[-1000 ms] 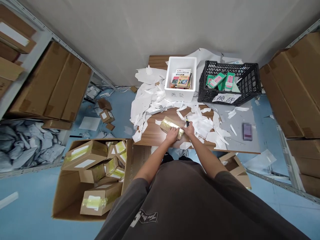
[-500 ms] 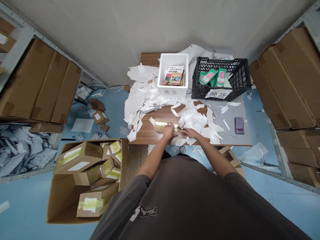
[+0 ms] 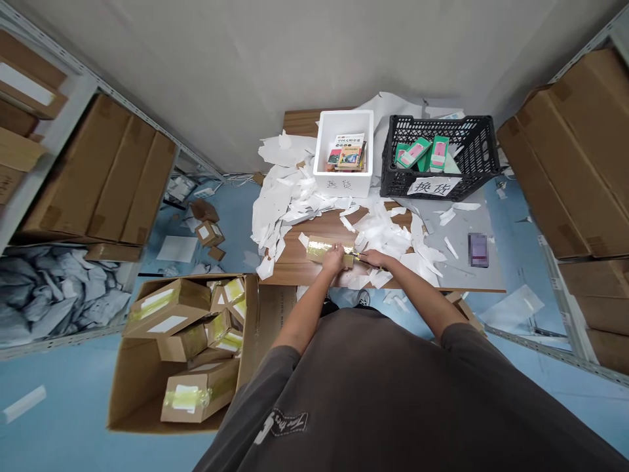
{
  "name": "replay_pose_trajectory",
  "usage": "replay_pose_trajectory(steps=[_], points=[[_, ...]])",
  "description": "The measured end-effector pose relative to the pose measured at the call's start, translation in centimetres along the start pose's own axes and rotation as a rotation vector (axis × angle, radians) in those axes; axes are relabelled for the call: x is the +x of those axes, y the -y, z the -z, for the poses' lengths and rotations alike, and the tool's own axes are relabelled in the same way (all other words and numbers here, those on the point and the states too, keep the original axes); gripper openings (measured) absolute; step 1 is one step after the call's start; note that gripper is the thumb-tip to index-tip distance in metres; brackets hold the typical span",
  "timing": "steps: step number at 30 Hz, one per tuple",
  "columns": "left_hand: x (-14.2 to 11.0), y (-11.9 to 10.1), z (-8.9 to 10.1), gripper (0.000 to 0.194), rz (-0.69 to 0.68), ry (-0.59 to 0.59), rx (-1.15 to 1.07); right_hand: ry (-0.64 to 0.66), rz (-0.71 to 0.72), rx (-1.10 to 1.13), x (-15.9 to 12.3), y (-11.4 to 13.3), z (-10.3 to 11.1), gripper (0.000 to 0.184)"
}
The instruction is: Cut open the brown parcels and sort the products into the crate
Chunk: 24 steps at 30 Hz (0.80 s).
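Note:
A small cardboard box (image 3: pixel 317 248) wrapped in shiny tape lies on the wooden table near its front edge. My left hand (image 3: pixel 334 259) is closed over the box's right half, holding it against the tabletop. In my right hand (image 3: pixel 377 259) is a slim black-and-yellow tool that looks like a utility knife (image 3: pixel 362 257). Its tip points left and meets the right end of the box; the exact contact is too small to make out. Torn white paper scraps (image 3: pixel 386 229) lie just behind my right hand.
Behind the scraps stand a white bin (image 3: pixel 343 184) of books and a black crate (image 3: pixel 437 172) with green-and-pink packages. A phone-like object (image 3: pixel 478 250) lies on the right. Left of me, a large carton (image 3: pixel 132 387) holds taped boxes. Shelves with cartons (image 3: pixel 113 177) flank both sides.
The whole view has shifted slightly right. My left hand stays on the box, while the tool in my right hand has changed its angle a little at the box's right end.

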State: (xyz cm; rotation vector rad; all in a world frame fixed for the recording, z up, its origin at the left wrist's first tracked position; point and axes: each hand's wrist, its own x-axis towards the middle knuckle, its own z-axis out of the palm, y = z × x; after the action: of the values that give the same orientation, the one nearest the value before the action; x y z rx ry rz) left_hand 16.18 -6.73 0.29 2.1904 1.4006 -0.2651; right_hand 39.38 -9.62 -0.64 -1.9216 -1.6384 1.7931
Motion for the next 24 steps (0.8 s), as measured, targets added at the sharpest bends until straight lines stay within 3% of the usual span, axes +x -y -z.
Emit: replay_pose_trajectory(steps=[6,15,20,22,24], points=[[0.0,0.3,0.1,0.107,-0.011,0.001,-0.015,0.023,-0.018,0.302,-1.7,-2.3,-1.7,0.055],[-0.5,0.6,-0.1,0.094,-0.059,-0.036,-0.038,0.024,0.011,0.353,-1.7,-3.5,-3.5,0.052],[-0.1,2.1,1.5,0.068,-0.048,-0.062,-0.128,-0.021,0.011,0.422,-2.9,-4.9,-3.4,0.055],[0.7,3.1,2.1,0.075,-0.042,-0.067,-0.083,-0.071,0.027,0.433,-3.6,-5.2,-3.6,0.055],[1.6,4.2,2.4,0.096,-0.038,-0.039,-0.014,-0.141,0.031,0.407,-4.1,-5.3,-4.0,0.055]])
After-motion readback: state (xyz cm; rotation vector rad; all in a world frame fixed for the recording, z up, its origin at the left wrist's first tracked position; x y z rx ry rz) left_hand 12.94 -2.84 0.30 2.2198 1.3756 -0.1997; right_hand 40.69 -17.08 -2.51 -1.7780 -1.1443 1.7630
